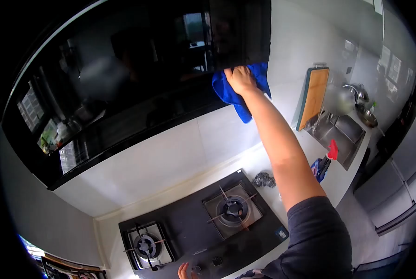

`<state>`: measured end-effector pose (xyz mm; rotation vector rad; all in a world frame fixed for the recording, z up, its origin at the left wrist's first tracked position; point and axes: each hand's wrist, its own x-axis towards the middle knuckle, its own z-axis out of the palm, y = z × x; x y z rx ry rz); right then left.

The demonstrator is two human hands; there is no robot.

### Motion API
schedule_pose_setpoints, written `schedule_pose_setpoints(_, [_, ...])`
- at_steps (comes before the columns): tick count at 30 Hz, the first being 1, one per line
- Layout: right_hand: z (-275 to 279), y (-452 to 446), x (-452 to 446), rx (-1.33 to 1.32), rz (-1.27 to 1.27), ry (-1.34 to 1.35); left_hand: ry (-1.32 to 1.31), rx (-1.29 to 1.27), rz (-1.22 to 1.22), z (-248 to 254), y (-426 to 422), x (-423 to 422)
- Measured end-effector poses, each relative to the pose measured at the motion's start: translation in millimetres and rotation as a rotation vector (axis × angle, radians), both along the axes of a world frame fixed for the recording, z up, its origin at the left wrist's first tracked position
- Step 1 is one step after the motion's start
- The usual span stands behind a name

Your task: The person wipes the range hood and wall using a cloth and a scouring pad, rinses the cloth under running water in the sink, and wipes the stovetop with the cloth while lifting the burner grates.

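My right hand (pixel 241 80) is closed on a bright blue cloth (pixel 230 93), pressing it against the lower right part of a glossy black range hood (pixel 161 88). One corner of the cloth hangs below the hood's bottom edge. Only the fingers of my left hand (pixel 184 270) show, stretched out at the bottom of the view. They are beside a control knob at the front of the black gas hob (pixel 184 223) and hold nothing that I can see.
Two burners with metal pan supports stand up from the hob. Right of it are a steel-wool scourer (pixel 264 180) and a spray bottle with a red trigger (pixel 332 149). A wooden cutting board (pixel 315 97) leans on the wall by the sink (pixel 345 148). A frying pan (pixel 366 116) is farther back.
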<state>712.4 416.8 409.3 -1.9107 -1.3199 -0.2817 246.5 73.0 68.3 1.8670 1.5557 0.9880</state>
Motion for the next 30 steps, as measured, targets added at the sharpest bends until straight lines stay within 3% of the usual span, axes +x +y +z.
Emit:
schedule_pose_setpoints(1, [-4,-2,1,-0.027,-0.031,-0.002,0.007,-0.008,-0.007,-2,-2,-8])
schedule_pose_setpoints(3, [-27,-17,-5,0.19,-0.075,-0.062,0.001,0.076,-0.059,-6,-1,-20])
schedule_pose_setpoints(7, [-55,-43,-4,0.093,-0.133,-0.063,-0.07,0.065,-0.014,10,-8,-27])
schedule_pose_setpoints(9, [-53,-58,4,0.019,-0.124,-0.169,-0.082,0.166,0.023,3,-8,-39])
schedule_pose_setpoints(11, [-48,-67,12,-0.023,-0.168,-0.408,-0.064,0.158,0.029,27,-8,-44])
schedule_pose_setpoints(13, [-16,-73,27,-0.306,-0.224,-0.376,-0.046,0.158,0.031,34,-4,-42])
schedule_pose_setpoints(14, [-10,-78,39,-0.323,-0.156,-0.548,-0.04,0.155,0.051,31,-4,-41])
schedule_pose_setpoints(15, [-18,-75,48,-0.33,-0.16,-0.55,-0.033,0.144,0.069,27,-7,-43])
schedule_pose_setpoints(17, [-23,-73,46,0.193,-0.175,-0.98,-0.037,0.117,0.058,15,-7,-32])
schedule_pose_setpoints(18, [-29,-72,42,-0.117,-0.189,-0.599,-0.071,0.09,0.059,11,-8,-28])
schedule_pose_setpoints(21, [-38,-88,29,-0.235,-0.208,-0.387,-0.05,0.067,0.036,27,-6,-22])
schedule_pose_setpoints(22, [-63,-73,68,-0.018,-0.185,-0.716,-0.095,0.08,0.032,25,-9,-18])
schedule_pose_setpoints(25, [-52,-67,85,-0.001,-0.016,-0.624,-0.134,0.075,0.044,17,-16,-15])
schedule_pose_setpoints(26, [-32,-79,58,-0.079,-0.018,-0.86,-0.124,0.064,0.064,12,-17,-17])
schedule_pose_setpoints(27, [-7,-86,30,-0.479,-0.151,-0.521,-0.115,0.049,0.081,8,-19,-17])
schedule_pose_setpoints(29, [-10,-56,46,-0.383,-0.196,-0.861,-0.131,0.033,0.088,13,-11,-7])
schedule_pose_setpoints(30, [-12,-48,52,-0.35,-0.183,-0.862,-0.121,0.035,0.092,11,-10,-1])
